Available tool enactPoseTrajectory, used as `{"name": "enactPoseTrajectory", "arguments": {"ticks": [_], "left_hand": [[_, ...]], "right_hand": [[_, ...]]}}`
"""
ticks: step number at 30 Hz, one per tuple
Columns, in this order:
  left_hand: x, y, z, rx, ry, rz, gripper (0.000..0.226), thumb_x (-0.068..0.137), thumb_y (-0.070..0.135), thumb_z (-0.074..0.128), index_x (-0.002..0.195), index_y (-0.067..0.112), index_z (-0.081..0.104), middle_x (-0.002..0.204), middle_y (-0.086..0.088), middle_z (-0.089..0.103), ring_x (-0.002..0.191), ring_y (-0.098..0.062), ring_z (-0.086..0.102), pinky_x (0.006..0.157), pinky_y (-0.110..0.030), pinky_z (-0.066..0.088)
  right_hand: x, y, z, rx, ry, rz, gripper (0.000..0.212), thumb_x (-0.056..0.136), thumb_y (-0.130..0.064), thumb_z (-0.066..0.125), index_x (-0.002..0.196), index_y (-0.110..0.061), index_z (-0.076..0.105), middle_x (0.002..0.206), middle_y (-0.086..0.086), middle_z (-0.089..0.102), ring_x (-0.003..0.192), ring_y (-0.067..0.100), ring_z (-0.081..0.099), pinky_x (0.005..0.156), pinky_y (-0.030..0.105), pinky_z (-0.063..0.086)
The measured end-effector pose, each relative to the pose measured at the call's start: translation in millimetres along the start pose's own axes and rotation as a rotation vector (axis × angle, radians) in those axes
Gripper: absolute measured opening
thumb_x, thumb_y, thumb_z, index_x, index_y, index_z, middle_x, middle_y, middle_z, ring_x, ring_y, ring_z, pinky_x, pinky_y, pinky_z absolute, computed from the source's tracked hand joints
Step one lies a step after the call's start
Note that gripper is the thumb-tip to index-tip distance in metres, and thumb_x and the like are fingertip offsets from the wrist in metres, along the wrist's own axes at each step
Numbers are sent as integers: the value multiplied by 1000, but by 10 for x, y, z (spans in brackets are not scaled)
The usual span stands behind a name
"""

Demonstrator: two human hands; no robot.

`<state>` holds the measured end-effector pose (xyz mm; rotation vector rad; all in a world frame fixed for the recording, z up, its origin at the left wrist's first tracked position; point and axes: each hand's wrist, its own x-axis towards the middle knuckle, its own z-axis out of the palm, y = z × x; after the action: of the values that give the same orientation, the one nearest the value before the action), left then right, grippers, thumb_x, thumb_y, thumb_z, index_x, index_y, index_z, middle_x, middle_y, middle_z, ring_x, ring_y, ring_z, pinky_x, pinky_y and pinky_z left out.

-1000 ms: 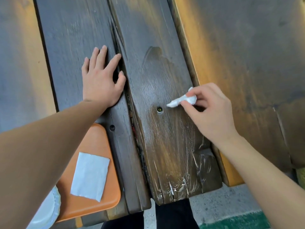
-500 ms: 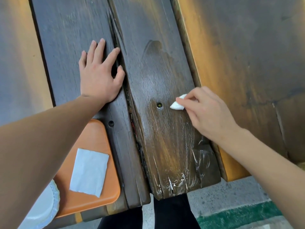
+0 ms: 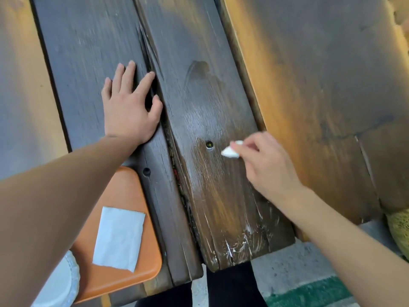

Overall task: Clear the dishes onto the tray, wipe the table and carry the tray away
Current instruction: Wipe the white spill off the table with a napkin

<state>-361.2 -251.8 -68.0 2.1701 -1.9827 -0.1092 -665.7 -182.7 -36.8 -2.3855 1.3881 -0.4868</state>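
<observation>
Dark plank table (image 3: 93,52) is pressed by flat left hand (image 3: 128,111), fingers straight. White tissue wad (image 3: 230,151) is pinched by right hand (image 3: 267,165) against wet plank. Orange tray (image 3: 124,275) sits at the near-left edge, napkin (image 3: 118,238) on it. Concrete floor (image 3: 285,269) below.

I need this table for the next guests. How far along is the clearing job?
Done, it seems: a white plate and a flat napkin sit on the orange tray, and no dishes show on the planks in view. In hand: the right hand pinches a white wipe against the wooden table; the left hand rests flat. Left: finishing the wiping and carrying the tray away.
</observation>
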Motion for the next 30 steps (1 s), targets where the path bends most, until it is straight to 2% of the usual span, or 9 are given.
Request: {"name": "enactPoseTrajectory", "arguments": {"ticks": [4, 7, 12, 15, 17, 21, 25, 28, 30], "left_hand": [[1, -7, 5, -1, 3, 6, 55, 97, 43, 41, 150, 27, 47, 166, -13, 29, 156, -32, 20, 126, -54, 14], [-13, -13, 16, -2, 6, 3, 55, 97, 43, 41, 150, 27, 48, 165, -13, 30, 156, -32, 20, 126, -53, 14], [-18, -12, 12, -15, 0, 6, 55, 98, 43, 41, 150, 27, 48, 165, -13, 30, 155, -33, 20, 126, -54, 13], [-9, -22, 20, -17, 9, 0, 55, 97, 43, 42, 149, 27, 49, 165, -14, 32, 155, -33, 22, 125, -54, 14], [-12, -24, 18, -14, 17, 5, 54, 97, 43, 43, 148, 26, 50, 164, -14, 33, 155, -34, 23, 125, -54, 15], [-14, -17, 20, -11, 19, 0, 53, 97, 42, 43, 148, 27, 51, 164, -13, 34, 155, -33, 23, 125, -53, 15], [-13, -11, 8, -15, -10, 1, 54, 98, 43, 41, 149, 28, 49, 165, -12, 31, 156, -32, 20, 126, -53, 13], [3, -24, 10, -8, -8, 0, 55, 98, 44, 41, 150, 28, 48, 166, -12, 30, 156, -32, 20, 126, -52, 12], [1, -26, 11, -13, -12, 1, 54, 99, 45, 41, 150, 28, 47, 166, -11, 29, 156, -32, 19, 126, -52, 12]], "right_hand": [[1321, 210, 188, -103, 117, 78, 29, 87, 4, 57, 104, -8, 77, 90, 12, 59, 86, 31, 56, 64, 40, 49], [1606, 127, 246, -165, 97, 75, 26, 88, 5, 54, 100, -5, 74, 91, 11, 57, 87, 29, 54, 64, 41, 48], [143, -252, 157, -62, -71, -61, 35, 81, 10, 60, 114, 2, 70, 88, 14, 61, 83, 28, 52, 68, 37, 49], [-1034, -606, 51, -6, -298, -178, 40, 86, 7, 45, 115, -2, 71, 86, 7, 63, 83, 23, 50, 69, 34, 52], [-1282, -651, 33, 16, -340, -217, 44, 90, 5, 38, 115, -5, 72, 84, 3, 62, 81, 19, 48, 67, 30, 51], [-267, -288, 110, -26, -115, -137, 32, 83, 6, 61, 111, -2, 74, 79, 11, 58, 75, 23, 48, 65, 25, 33], [1272, -3, 228, -99, 114, 80, 20, 95, -10, 57, 100, -2, 75, 85, 12, 54, 81, 26, 51, 63, 36, 42], [1676, -250, 423, -130, 76, 67, 23, 96, -12, 52, 102, -5, 73, 91, 10, 54, 88, 28, 52, 68, 41, 46], [1363, -440, 453, -130, 26, -53, 25, 88, -3, 53, 105, -2, 72, 88, 13, 54, 84, 31, 52, 63, 43, 47]]}}
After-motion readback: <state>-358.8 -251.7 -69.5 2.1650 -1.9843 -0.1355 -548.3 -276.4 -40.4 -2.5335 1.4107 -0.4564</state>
